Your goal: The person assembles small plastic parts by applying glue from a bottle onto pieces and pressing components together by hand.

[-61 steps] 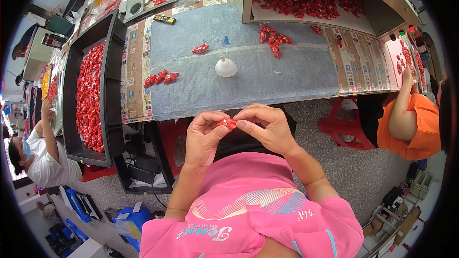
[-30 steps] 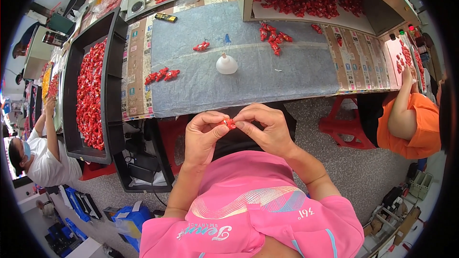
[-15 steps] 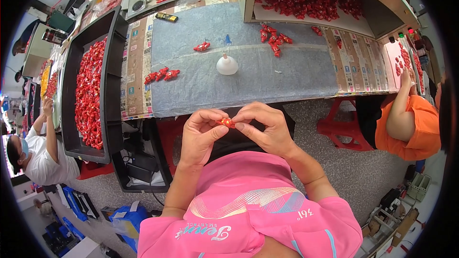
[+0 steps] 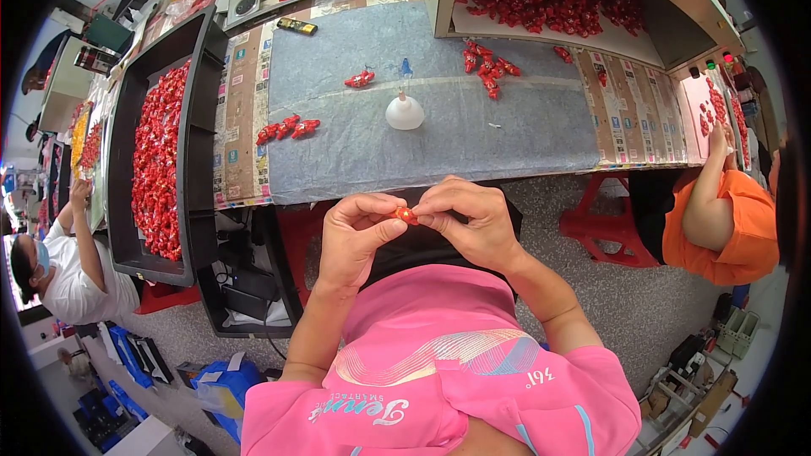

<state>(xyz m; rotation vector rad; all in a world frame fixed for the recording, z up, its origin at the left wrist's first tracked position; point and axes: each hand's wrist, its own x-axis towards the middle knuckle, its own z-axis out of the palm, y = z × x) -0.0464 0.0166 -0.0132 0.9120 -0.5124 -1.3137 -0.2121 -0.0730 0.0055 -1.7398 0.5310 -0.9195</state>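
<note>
Just off the table's near edge, a small red figurine with gold-coloured spots (image 4: pixel 406 216) is pinched between the fingertips of both hands. My left hand (image 4: pixel 359 232) grips it from the left, thumb and fingers closed. From the other side my right hand (image 4: pixel 469 221) closes on it with thumb and forefinger; its finer details are too small to make out. Ahead on the blue-grey mat (image 4: pixel 338 156) stands a white squeeze bottle with a blue tip (image 4: pixel 405 111). Similar red pieces lie around it: a row (image 4: pixel 288 128), a single one (image 4: pixel 359 79) and a cluster (image 4: pixel 490 70).
A deep black tray (image 4: pixel 203 131) full of red pieces stands at the left. An open-fronted box (image 4: pixel 438 0) with many more is at the back right. A black lighter-like object (image 4: pixel 296 26) lies on the mat. Co-workers sit left (image 4: pixel 80 279) and right (image 4: pixel 718 219).
The red figurine has shifted slightly right and turned a little between my fingertips. Both hands stay closed on it in nearly the same place.
</note>
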